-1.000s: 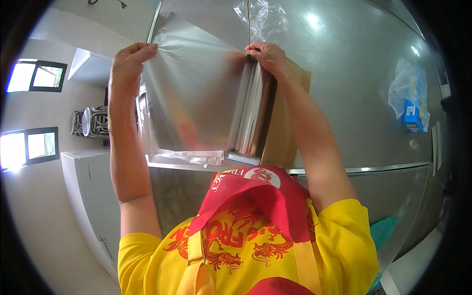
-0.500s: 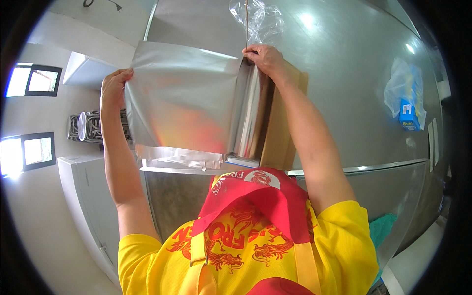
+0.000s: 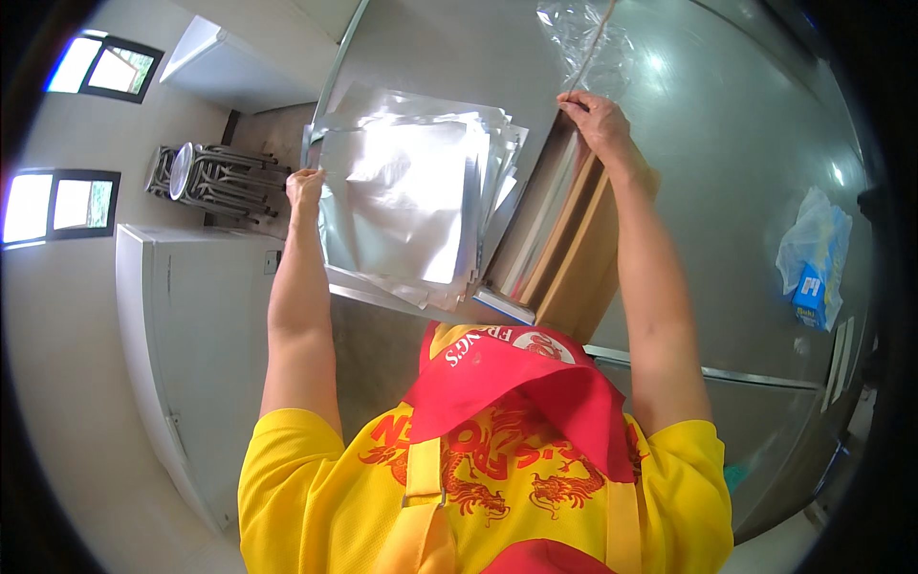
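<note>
My left hand (image 3: 304, 188) grips the left edge of a silvery foil sheet (image 3: 397, 196). This sheet lies over a loose stack of several foil sheets (image 3: 505, 158) with uneven edges. To the right, a long open cardboard box (image 3: 585, 263) lies at a slant with a roll (image 3: 537, 234) inside, partly in shadow. At the box's far end my right hand (image 3: 601, 122) is closed in a pinch on a thin brown strip (image 3: 590, 57) that runs away from me. Exactly what the strip is, I cannot make out.
Crumpled clear plastic (image 3: 602, 48) lies beyond my right hand on the metal table (image 3: 736, 220). A blue box in a plastic bag (image 3: 811, 287) sits far right. Stacked metal stools (image 3: 220, 177) and a white cabinet (image 3: 201, 335) stand to the left.
The foil sheet stretched between my hands beside the roll now lies on the stack, apart from the roll. My left hand has lowered with its edge. The view has shifted and turned.
</note>
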Demonstrator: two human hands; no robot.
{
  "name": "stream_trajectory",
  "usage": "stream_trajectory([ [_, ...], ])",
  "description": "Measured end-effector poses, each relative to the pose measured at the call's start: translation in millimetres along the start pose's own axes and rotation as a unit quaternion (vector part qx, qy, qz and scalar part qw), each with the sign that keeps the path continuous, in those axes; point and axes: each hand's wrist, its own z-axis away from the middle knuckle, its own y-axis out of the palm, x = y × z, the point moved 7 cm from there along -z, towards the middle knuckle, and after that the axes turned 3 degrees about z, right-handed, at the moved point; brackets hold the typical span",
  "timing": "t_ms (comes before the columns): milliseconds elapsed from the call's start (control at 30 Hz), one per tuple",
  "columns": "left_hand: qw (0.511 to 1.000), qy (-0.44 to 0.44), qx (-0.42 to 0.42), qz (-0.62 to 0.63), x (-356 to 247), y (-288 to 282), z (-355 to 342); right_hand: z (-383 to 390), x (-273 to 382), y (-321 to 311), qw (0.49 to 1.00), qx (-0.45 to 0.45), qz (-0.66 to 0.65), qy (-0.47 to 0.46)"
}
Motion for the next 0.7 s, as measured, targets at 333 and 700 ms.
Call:
stream_trajectory([
  [333,0.955,0.246,-0.149,-0.08,-120.5,19.5,119.9,0.9,-5.7,2.3,1.0,0.003,-0.011,0.011],
  [700,0.841,0.486,0.135,-0.196,-291.3,190.5,345.6,3.2,2.2,-1.3,1.0,-0.02,-0.002,-0.007],
])
